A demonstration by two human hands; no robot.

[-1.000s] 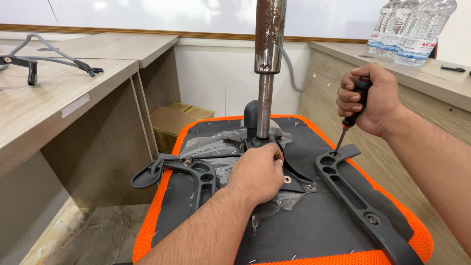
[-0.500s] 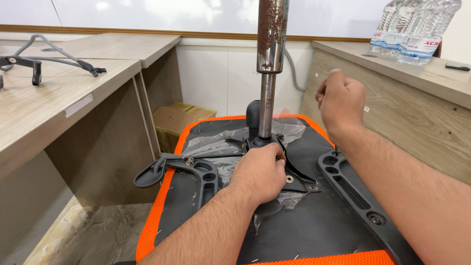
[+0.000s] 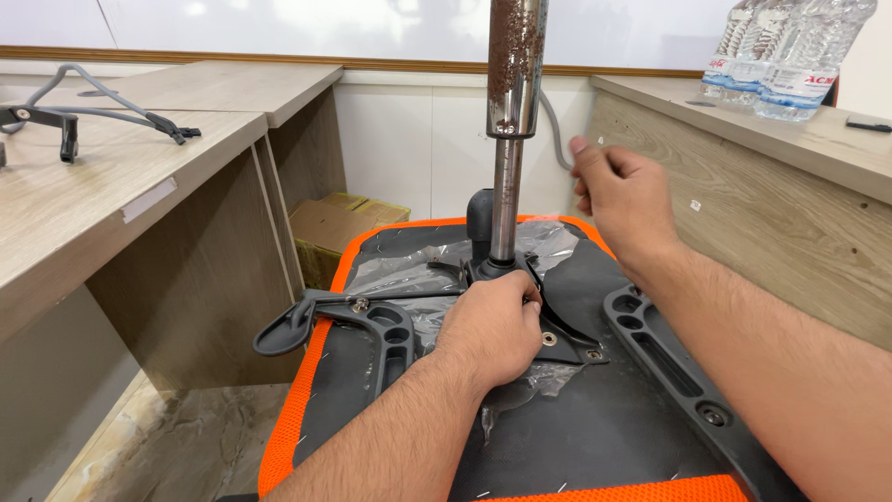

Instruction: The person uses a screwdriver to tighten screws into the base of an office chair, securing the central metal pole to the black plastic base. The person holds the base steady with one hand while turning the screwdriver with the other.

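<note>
An upturned office chair seat [image 3: 595,437] with an orange mesh rim lies below me, black underside up. A rust-speckled metal gas column [image 3: 509,139] rises from the black mechanism plate [image 3: 567,330] at its centre. My left hand [image 3: 492,325] presses on that plate, fingers curled at the column's base. My right hand [image 3: 623,200] hovers right of the column, above the seat, with its fingers pinched together. What it holds, if anything, is hidden. Black armrest brackets lie on the left [image 3: 381,330] and right [image 3: 669,363] of the seat. Clear plastic wrap [image 3: 409,270] covers part of the underside.
A wooden desk [image 3: 111,195] with a grey metal frame [image 3: 93,107] on it stands at the left. A wooden counter [image 3: 790,186] on the right carries packed water bottles [image 3: 790,56]. A cardboard box [image 3: 334,228] sits under the far desk. A black lever [image 3: 288,330] sticks out over the seat's left edge.
My right hand held a black-handled screwdriver at the right bracket. It has since lifted and moved left towards the column, and the screwdriver no longer shows. My left hand stayed on the plate.
</note>
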